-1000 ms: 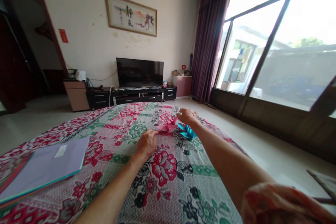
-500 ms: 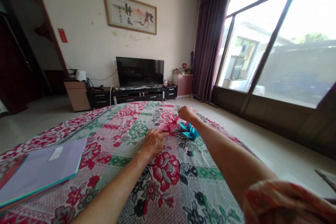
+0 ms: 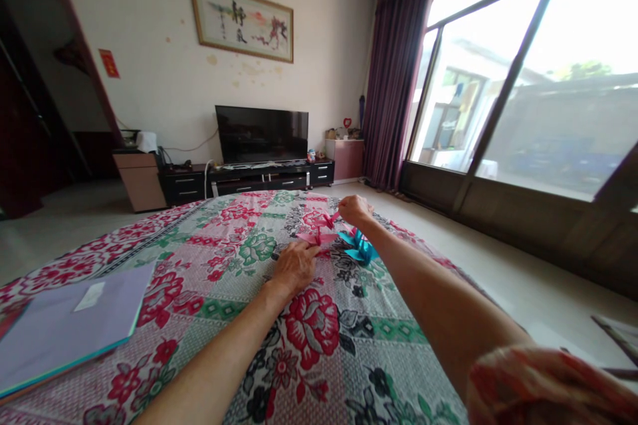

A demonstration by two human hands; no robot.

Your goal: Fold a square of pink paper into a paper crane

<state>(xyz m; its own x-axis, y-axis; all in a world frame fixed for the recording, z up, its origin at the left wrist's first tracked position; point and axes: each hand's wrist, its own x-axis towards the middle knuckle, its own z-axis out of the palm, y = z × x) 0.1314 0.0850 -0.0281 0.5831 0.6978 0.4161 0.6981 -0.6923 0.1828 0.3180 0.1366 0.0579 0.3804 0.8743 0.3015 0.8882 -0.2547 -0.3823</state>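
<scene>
My left hand [image 3: 295,265] rests low on the tablecloth, its fingers drawn together at the near edge of a pink folded paper crane [image 3: 317,238]. Farther out, my right hand [image 3: 355,210] is closed, with a second pink paper crane [image 3: 329,220] at its fingertips; the fingers hide part of it. Just below that hand, two blue paper cranes [image 3: 363,251] sit close together, one behind the other. A bit of pink shows behind them, too small to tell apart.
A floral tablecloth [image 3: 224,339] covers the round table. On the left lies a stack of coloured paper [image 3: 64,332] with a small white piece [image 3: 90,296] on top. Beyond the table stand a television [image 3: 262,136] and a low black cabinet [image 3: 184,187]. Windows are at the right.
The pink crane at my right fingertips now shows apart from the one by my left hand; before, they overlapped. The view has shifted slightly; both hands stay nearly in place.
</scene>
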